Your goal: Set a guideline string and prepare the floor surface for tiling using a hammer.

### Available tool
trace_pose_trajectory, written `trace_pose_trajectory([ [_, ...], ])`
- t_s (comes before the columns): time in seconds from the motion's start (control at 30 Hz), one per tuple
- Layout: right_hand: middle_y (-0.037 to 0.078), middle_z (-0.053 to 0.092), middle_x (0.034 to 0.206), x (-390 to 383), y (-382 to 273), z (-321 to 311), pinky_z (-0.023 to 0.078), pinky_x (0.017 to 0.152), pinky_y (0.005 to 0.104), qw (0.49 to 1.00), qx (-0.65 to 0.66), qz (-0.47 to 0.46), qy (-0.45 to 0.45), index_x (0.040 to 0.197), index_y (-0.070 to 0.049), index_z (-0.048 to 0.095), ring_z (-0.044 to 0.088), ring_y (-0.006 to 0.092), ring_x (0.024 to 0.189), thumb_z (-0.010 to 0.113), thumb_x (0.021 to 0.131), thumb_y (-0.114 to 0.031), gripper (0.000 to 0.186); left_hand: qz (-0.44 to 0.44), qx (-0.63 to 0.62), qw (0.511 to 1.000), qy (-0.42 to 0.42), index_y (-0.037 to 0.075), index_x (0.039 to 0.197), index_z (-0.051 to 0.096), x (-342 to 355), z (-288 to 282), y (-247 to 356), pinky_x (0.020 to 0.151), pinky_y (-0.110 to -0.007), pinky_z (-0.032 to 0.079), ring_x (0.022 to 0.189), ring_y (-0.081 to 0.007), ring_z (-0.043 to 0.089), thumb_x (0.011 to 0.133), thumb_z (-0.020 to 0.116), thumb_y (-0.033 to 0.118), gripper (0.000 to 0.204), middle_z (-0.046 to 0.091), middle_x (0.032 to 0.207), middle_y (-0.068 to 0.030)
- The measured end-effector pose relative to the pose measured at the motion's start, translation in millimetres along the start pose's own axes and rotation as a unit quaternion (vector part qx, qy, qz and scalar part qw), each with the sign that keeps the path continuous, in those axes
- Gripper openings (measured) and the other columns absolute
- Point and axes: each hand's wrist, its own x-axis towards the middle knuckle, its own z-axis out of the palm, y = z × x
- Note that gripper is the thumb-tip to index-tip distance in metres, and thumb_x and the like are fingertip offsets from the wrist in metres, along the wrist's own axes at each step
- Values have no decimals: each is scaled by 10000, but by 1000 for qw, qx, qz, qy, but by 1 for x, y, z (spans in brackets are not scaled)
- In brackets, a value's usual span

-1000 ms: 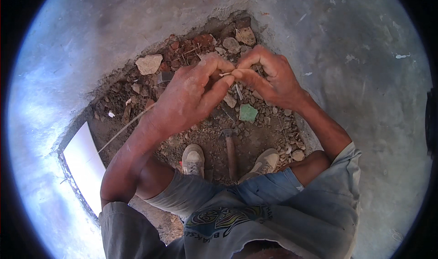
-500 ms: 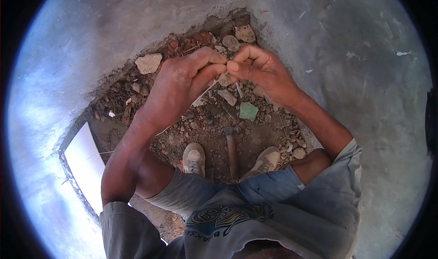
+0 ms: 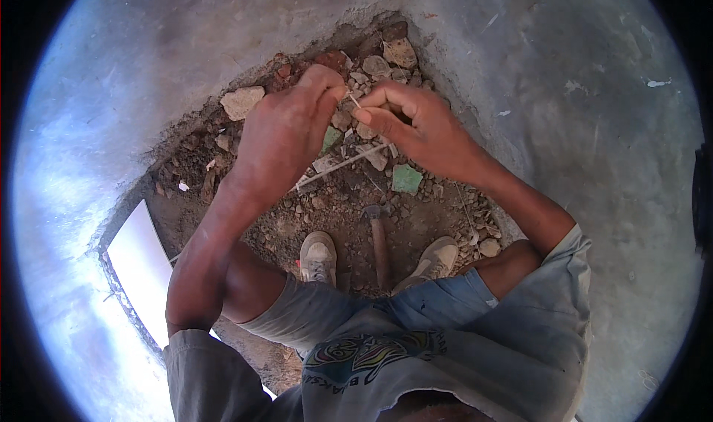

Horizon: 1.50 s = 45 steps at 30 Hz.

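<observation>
Both hands were raised together above a pit of rubble, working a thin pale strand (image 3: 338, 166). The strand looked like a slim length of string or wire, whitish and straight where it showed; it ran from the fingertips down and to the left, passing under the left hand (image 3: 286, 136) toward the loose dirt. Its short upper end stuck out between the two hands, just above the thumbs. Whether it was string or wire could not be told.

The left hand was closed, its thumb and forefinger pinched on the strand's upper end. The right hand (image 3: 416, 128) was also curled shut, thumb pressed against forefinger, gripping the same strand right beside the left fingertips; the two hands nearly touched.

Below them lay broken stones and bits of brick in reddish-brown soil, with a small green fragment (image 3: 406, 178) just under the right wrist. A hammer (image 3: 379, 232) lay on the dirt between the person's two pale shoes (image 3: 318, 257). Grey concrete (image 3: 579, 125) ringed the pit, and a white board (image 3: 141, 262) lay at its left edge.
</observation>
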Motion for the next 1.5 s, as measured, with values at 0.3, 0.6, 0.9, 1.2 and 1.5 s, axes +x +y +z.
trace_pose_trajectory([
  [0.3,-17,520,735,6,16,2,415,579,277,995,-7,-78,62,1054,-44,595,487,69,648,529,1064,-311,275,45,-136,988,-60,57,1082,610,2,0,-3,658,-378,504,712,-244,644,1017,574,180,144,633,816,-128],
  [0.6,-13,503,724,11,19,33,387,567,283,981,160,-33,100,1136,-19,563,461,74,647,547,1050,-275,271,-103,-173,979,21,5,1037,591,3,16,-2,650,-299,461,706,-103,541,1013,567,158,157,605,787,-57],
  [0.9,114,718,965,35,11,22,534,714,336,950,-188,-168,183,1221,-72,637,711,180,839,625,998,-208,262,-203,-336,920,-2,58,996,612,10,6,-23,559,-234,356,616,-44,437,1021,530,196,163,525,692,39],
  [1.2,94,750,1009,79,12,57,583,700,327,886,-202,-289,302,1101,-67,727,737,220,856,719,908,-100,196,-254,-442,860,-14,110,1029,636,3,-38,-42,495,-199,263,532,-16,333,1033,504,204,162,427,646,101],
  [1.5,81,743,936,86,17,64,538,602,295,888,-210,-308,271,1151,-106,739,690,184,745,777,846,-80,309,-256,-323,911,5,105,999,625,-8,-51,-52,504,-215,237,567,-17,325,1030,518,222,162,421,658,96],
])
